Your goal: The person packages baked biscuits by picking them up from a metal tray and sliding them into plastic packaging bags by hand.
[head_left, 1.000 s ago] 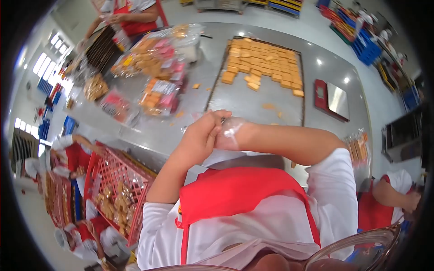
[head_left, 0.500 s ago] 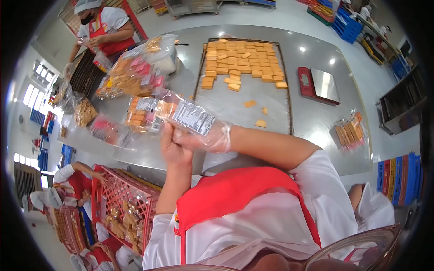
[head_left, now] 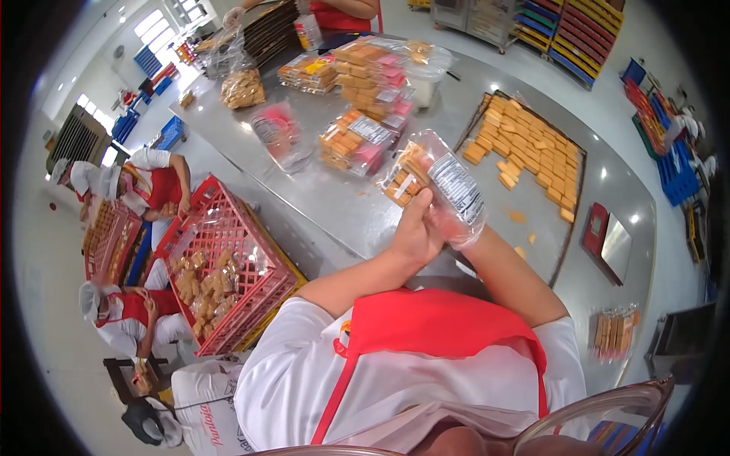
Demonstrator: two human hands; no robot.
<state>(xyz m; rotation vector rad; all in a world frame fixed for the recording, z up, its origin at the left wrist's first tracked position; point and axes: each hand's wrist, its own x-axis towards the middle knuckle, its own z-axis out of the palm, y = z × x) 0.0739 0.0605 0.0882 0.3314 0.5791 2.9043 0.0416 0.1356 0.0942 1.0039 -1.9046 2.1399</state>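
A clear plastic bag of biscuits [head_left: 401, 181] with a printed label is held up in front of me over the table's near edge. My left hand [head_left: 418, 232], bare, is closed on the lower part of the bag, thumb on the front. My right hand [head_left: 450, 226], in a clear plastic glove, grips the bag beside it, its fingers partly hidden by the plastic and label. Just beyond lies another pack of biscuits [head_left: 348, 139] with a label, near a stacked pile of packs [head_left: 371, 80]. Right of my hands, a tray [head_left: 559, 262] bears rows of rectangular biscuits [head_left: 525, 140] and a few broken bits.
A red scale [head_left: 595, 229] and a biscuit pack [head_left: 614, 334] lie on the right of the metal table. Flat pink-printed bags [head_left: 280, 133] and a bag of biscuits [head_left: 243, 89] lie left. A red crate [head_left: 262, 285] stands left of me. Co-workers stand left and across the table.
My view has turned left, so the tray and table appear further right. Both hands still hold the bag, now tilted more upright.
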